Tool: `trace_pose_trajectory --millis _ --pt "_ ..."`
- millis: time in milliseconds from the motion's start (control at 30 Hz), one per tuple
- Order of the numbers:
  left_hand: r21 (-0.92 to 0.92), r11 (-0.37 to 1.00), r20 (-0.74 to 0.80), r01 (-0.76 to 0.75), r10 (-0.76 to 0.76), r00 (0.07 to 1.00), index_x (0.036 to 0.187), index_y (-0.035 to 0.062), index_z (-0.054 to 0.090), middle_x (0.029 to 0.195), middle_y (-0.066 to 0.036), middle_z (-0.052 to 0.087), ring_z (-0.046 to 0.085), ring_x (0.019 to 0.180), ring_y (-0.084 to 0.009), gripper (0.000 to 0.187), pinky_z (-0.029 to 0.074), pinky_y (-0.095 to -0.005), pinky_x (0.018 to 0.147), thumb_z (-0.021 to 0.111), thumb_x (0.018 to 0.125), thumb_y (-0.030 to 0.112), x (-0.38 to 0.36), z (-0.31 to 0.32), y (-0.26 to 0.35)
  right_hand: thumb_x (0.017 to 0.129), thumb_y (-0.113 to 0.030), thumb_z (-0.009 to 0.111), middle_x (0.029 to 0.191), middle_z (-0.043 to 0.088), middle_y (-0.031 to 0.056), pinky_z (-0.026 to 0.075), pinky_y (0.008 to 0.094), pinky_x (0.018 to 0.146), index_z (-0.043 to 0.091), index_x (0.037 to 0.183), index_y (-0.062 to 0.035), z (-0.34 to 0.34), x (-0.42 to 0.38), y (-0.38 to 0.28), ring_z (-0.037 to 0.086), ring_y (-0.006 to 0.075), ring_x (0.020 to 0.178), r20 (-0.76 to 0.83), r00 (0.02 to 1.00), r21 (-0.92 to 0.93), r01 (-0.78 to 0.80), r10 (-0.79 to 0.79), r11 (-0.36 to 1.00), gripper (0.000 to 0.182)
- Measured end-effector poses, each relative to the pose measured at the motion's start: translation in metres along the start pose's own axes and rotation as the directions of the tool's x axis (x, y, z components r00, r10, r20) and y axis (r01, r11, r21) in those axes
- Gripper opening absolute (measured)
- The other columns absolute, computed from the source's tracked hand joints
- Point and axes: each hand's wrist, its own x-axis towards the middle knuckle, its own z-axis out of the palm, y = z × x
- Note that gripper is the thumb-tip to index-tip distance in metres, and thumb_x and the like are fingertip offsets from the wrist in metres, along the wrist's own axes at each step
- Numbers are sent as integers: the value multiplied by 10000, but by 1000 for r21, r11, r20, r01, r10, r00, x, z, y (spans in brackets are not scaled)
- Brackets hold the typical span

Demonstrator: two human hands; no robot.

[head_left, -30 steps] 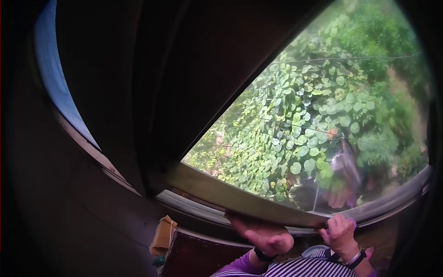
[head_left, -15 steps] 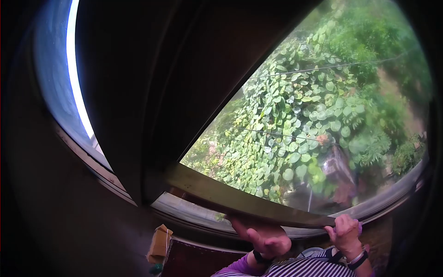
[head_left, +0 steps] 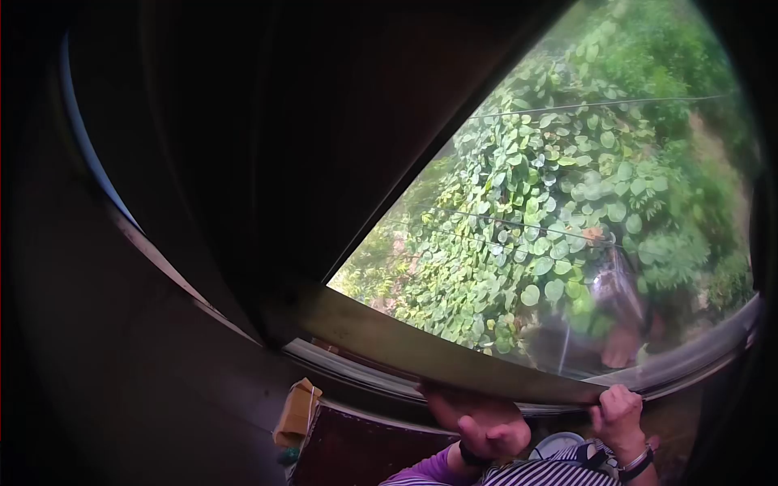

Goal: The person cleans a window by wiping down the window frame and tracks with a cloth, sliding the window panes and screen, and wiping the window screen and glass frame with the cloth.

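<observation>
A wide glass window [head_left: 535, 219] fills the right side, with a pale frame rail [head_left: 438, 348] along its lower edge. Under that rail, left of centre, my left hand [head_left: 486, 421] reaches up, its fingers partly hidden behind the rail and its thumb apart. Around the rail's right end my right hand [head_left: 619, 417] is closed, knuckles up. Below the rail runs the window track [head_left: 365, 366]. Dark bands circle both wrists.
A dark panel [head_left: 243, 121] covers the upper left. At the lower left lie a brown cardboard piece [head_left: 297, 413] and a dark red surface [head_left: 356, 449]. Leafy plants and thin wires show through the glass.
The dark panel now covers most of the bright strip at the left. The rail, both hands and the outside view appear shifted slightly to the right.
</observation>
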Motion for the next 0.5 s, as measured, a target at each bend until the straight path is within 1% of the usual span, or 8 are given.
trace_pose_trajectory --millis 33,100,133,267,333,400,500 --pt "28 1000 1 -2 2 1000 1418 115 183 1382 -399 94 158 1286 -540 485 204 -615 1038 201 957 264 -1 -1 0 525 -91 685 654 470 113 374 411 507 443 658 -70 -3 1 -1 505 304 622 1 1000 1 2 -2 1000 277" --pt "23 1000 -3 -13 13 1000 1417 110 181 1376 -406 98 165 1282 -544 485 201 -617 1038 200 957 263 -3 -2 -2 532 -105 684 650 472 115 374 411 506 448 658 -72 -7 4 -2 507 301 616 59 997 -30 51 -49 998 269" --pt "14 1000 -7 -24 24 1000 1415 106 180 1369 -413 102 171 1278 -548 484 199 -618 1038 200 958 263 -4 -2 -3 532 -105 684 650 472 115 374 411 506 448 658 -72 -5 4 0 507 301 616 58 997 -31 52 -50 998 269" --pt "-1 1000 8 -19 19 1000 1418 103 168 1368 -423 82 152 1284 -548 488 179 -619 1044 194 959 265 -6 -4 -5 541 -124 682 656 489 112 380 415 506 458 665 -73 9 9 10 522 297 623 104 989 21 106 -107 994 261" --pt "117 993 -5 -16 16 1000 1392 48 194 1335 -409 192 278 1231 -544 483 274 -610 1011 233 955 250 -5 -4 -5 545 -129 682 660 495 111 382 415 506 460 667 -73 12 9 12 528 295 626 132 984 36 115 -119 993 260" --pt "124 992 13 -4 2 1000 1388 44 206 1349 -400 170 259 1243 -537 489 263 -606 1015 249 951 259 -8 -8 -7 557 -145 692 669 504 107 390 413 511 466 671 -78 16 11 7 537 288 632 198 970 -6 142 -137 990 262" --pt "142 990 43 14 -20 999 1381 37 223 1370 -385 137 230 1260 -525 498 247 -599 1022 272 945 273 -11 -15 -9 563 -162 707 667 506 101 392 413 509 471 671 -87 26 12 -1 542 279 634 197 969 16 147 -147 989 270"
